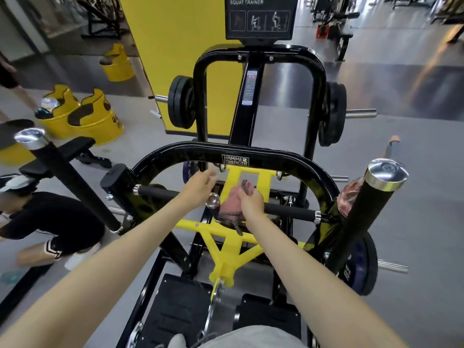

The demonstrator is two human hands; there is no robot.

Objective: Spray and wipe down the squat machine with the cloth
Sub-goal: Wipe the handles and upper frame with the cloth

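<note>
From my head camera I look down at the squat machine (199,101), which is black with yellow parts. My right hand (251,200) is curled tight round the cloth (229,205) — a pink one with a black net pattern — and holds it on the soft black handle bar (288,209) in the middle of the machine. A bit of the cloth hangs down under the bar. Just left of the cloth is a shiny round cap (213,198). My left hand (200,183) is up by the big curved bar (283,156), fingers loose and apart, holding nothing — I cannot tell if it touches the bar. A small label (234,160) on that bar says HAMMER STRENGTH. Below my arms are the yellow frame (233,249) and two black foot plates (180,305). Up top a sign (261,17) reads SQUAT TRAINER, and round black weight plates (180,105) sit on both sides. A black post with a shiny top (369,214) stands near my right arm. On the left a person in black (50,217) bends low near the floor, and yellow bins (98,121) stand behind.
</note>
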